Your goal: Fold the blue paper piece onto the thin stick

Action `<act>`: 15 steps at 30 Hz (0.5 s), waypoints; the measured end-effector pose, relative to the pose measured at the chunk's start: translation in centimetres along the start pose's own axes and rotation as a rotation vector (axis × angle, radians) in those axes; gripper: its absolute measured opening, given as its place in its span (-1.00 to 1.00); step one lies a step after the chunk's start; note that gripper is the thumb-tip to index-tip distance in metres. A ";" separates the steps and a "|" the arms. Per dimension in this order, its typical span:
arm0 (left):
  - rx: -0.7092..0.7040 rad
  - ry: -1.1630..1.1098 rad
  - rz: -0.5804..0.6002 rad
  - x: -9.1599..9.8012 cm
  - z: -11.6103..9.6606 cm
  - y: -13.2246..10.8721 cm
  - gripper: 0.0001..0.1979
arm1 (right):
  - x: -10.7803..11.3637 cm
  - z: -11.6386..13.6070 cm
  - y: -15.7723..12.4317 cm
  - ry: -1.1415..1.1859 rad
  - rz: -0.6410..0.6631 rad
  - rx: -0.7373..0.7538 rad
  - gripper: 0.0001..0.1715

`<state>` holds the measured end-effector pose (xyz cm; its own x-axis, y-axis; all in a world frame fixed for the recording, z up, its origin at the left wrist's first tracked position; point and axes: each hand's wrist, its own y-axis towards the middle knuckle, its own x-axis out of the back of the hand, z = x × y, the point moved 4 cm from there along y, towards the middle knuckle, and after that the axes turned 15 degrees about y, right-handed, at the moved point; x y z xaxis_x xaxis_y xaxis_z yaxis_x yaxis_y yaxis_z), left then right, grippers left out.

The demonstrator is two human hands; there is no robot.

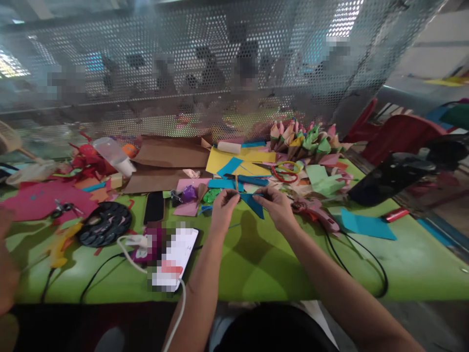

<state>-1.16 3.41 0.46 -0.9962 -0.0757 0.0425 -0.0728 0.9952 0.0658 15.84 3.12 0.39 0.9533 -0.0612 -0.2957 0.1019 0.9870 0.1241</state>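
Observation:
Both of my hands are raised over the green table, fingertips close together. My right hand pinches a dark blue piece of paper, which hangs with a pointed end downward. My left hand is closed in a pinch at a thin brown stick that stands up from the fingertips, beside the blue paper's left corner. Whether those left fingertips also press on the paper is too small to make out. Behind the hands lie blue paper strips and a yellow sheet.
A pink glue gun with a black cable lies right, near a blue sheet and a dark bottle. Left are a lit phone, a black round tray and a yellow glue gun. Paper cones stand behind.

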 end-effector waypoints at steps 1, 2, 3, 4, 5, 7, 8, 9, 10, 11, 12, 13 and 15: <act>0.001 -0.005 0.002 -0.1 0.0 0.0 -0.71 | 0.0 0.0 0.0 -0.002 0.004 -0.001 -0.62; -0.001 -0.006 0.010 -0.1 0.0 0.0 -0.70 | 0.0 -0.1 0.1 -0.005 0.009 -0.001 -0.61; -0.002 -0.001 0.021 -0.2 0.1 0.0 -0.69 | 0.0 -0.1 0.2 -0.007 0.016 -0.001 -0.61; -0.003 0.011 0.035 -0.3 0.1 0.0 -0.68 | 0.0 -0.2 0.2 -0.008 0.024 -0.001 -0.60; -0.002 0.026 0.051 -0.4 0.1 0.0 -0.68 | 0.0 -0.3 0.3 -0.009 0.034 0.001 -0.60; 0.006 0.061 0.077 -0.5 0.3 0.0 -0.68 | -0.1 -0.4 0.4 -0.013 0.052 0.011 -0.60; 0.010 0.073 0.083 -0.6 0.3 0.0 -0.68 | -0.1 -0.5 0.4 -0.016 0.061 0.016 -0.61; 0.013 0.079 0.083 -0.6 0.4 0.1 -0.68 | -0.2 -0.5 0.4 -0.018 0.072 0.019 -0.61; 0.014 0.079 0.075 -0.6 0.5 0.1 -0.67 | -0.2 -0.6 0.4 -0.019 0.083 0.019 -0.60; 0.017 0.075 0.064 -0.5 0.5 0.2 -0.67 | -0.3 -0.7 0.5 -0.017 0.093 0.015 -0.59; 0.019 0.067 0.049 -0.5 0.5 0.3 -0.66 | -0.3 -0.7 0.5 -0.013 0.102 0.008 -0.57; 0.023 0.056 0.036 -0.5 0.6 0.4 -0.66 | -0.4 -0.8 0.5 -0.010 0.106 0.001 -0.56; 0.036 0.036 0.020 -0.5 0.6 0.4 -0.65 | -0.3 -0.9 0.6 -0.006 0.096 -0.003 -0.57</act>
<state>-0.74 3.91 -0.11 -0.9952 -0.0577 0.0795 -0.0556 0.9980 0.0284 15.36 3.82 -0.32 0.9602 0.0333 -0.2773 0.0087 0.9889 0.1486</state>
